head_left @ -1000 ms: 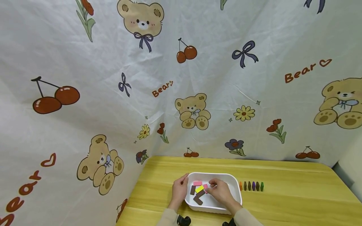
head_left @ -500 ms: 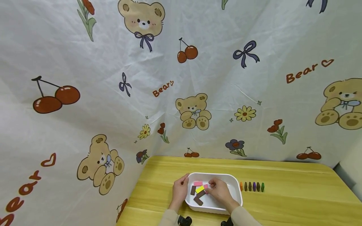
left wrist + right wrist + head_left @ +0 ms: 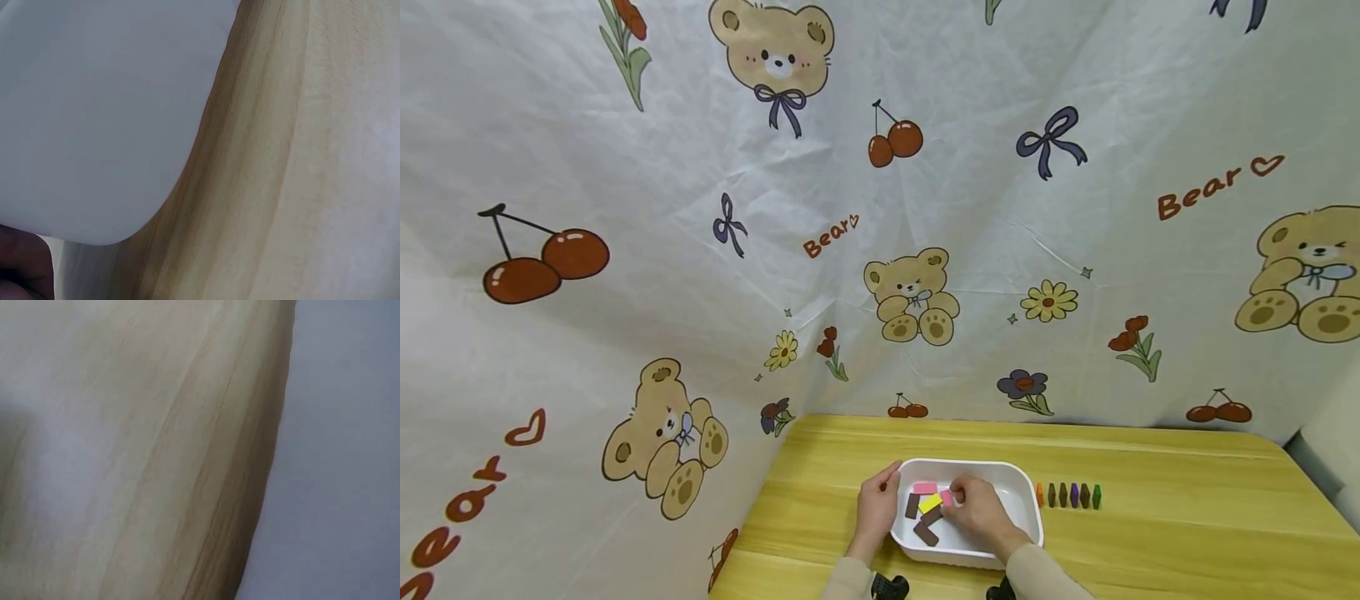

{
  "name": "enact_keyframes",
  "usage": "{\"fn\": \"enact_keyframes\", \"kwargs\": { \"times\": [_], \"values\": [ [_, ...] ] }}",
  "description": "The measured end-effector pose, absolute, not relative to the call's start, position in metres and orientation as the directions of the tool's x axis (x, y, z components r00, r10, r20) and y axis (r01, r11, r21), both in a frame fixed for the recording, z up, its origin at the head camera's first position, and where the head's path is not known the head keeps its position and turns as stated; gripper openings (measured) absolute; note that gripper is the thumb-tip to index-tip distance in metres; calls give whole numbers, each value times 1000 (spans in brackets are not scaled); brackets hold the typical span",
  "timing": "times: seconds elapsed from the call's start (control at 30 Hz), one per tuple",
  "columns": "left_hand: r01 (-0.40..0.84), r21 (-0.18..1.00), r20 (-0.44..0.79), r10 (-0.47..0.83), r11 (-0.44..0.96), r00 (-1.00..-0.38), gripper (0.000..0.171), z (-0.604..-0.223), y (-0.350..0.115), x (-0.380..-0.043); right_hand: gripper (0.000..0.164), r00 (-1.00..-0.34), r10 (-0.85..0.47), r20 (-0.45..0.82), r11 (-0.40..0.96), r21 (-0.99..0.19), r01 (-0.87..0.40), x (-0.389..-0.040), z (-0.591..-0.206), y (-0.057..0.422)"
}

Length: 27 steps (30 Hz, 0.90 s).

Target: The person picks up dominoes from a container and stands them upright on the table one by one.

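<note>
A white plastic tray [image 3: 1000, 546] stands on the table, its outer wall [image 3: 106, 112] filling much of the left wrist view. My left hand [image 3: 877, 510] grips its left side by the rim. My right hand [image 3: 983, 512] reaches inside, index finger and thumb curled on either side of a small pink domino [image 3: 947, 497]. The thumb tip overlaps the end of a brown domino [image 3: 932, 514]. Around these lie a yellow domino [image 3: 929, 503], another pink domino [image 3: 925, 487] and two more brown dominoes, one upright in view [image 3: 912, 505], one slanted [image 3: 927, 533].
Just right of the tray, a row of several dominoes [image 3: 1074, 496] stands on end, in orange, brown, purple and green. The wooden table [image 3: 1180, 533] meets a bear-print cloth [image 3: 970, 367] at its back and left. Black devices [image 3: 890, 587] sit at the wrists.
My right hand has shifted slightly left, its fingers drawing in closer over the pink domino. The left hand and the tray hold their place.
</note>
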State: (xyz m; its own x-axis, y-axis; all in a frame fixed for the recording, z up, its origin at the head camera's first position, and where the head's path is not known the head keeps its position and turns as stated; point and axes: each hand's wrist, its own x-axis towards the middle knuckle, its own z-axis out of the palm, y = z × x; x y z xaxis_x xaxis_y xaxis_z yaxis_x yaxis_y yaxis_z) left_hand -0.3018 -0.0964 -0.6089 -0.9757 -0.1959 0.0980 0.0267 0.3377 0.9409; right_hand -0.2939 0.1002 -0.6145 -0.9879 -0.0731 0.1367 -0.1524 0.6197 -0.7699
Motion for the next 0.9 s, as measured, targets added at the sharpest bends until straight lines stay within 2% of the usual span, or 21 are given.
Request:
{"fn": "enact_keyframes", "kwargs": {
  "times": [0.3, 0.47, 0.7, 0.9],
  "values": [
    [47, 927, 126, -191, 372, -974, 28, -568, -87, -278, 22, -981, -89, 170, 643, -743, -187, -296, -617, 101],
    [35, 940, 103, -184, 339, -978, 29, -572, -91, -283, 22, -983, -85, 165, 647, -740, -181, -298, -615, 100],
    [16, 940, 81, -176, 342, -981, 28, -598, -97, -299, 21, -985, -64, 160, 687, -709, -160, -300, -617, 97],
    [15, 942, 85, -195, 336, -977, 27, -585, -92, -289, 17, -983, -45, 178, 746, -649, -151, -301, -621, 97]
  ]
}}
